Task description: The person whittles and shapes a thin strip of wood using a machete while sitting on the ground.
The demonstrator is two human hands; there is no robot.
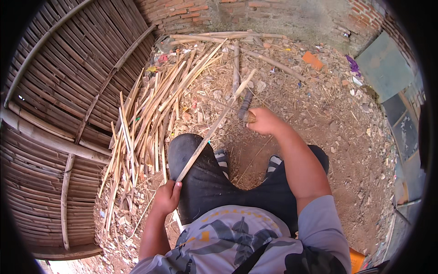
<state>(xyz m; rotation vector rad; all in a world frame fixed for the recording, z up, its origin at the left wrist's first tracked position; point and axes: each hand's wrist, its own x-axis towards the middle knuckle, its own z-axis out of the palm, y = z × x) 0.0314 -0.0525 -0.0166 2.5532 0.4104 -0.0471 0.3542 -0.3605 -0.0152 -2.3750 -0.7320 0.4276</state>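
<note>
Bare, rubble-strewn ground [356,150] spreads beneath it all! A bamboo wall [45,91] fills the left side, a brick wall [273,18] closes off the far end, and there's the heap of split bamboo strips [155,112], lying lengthwise beside the bamboo wall. Now to the middle: one long strip [210,134] slants across the left knee [185,148], near end low, far end up and to the right. Who's got it? The left hand [168,196], fingers closed round that near end! Across from it, the right hand [264,121] has its fingers wrapped tight on the brown handle of a dark tool [246,102]. That tool sits just right of the strip's far half; whether the two touch, I can't tell.
</note>
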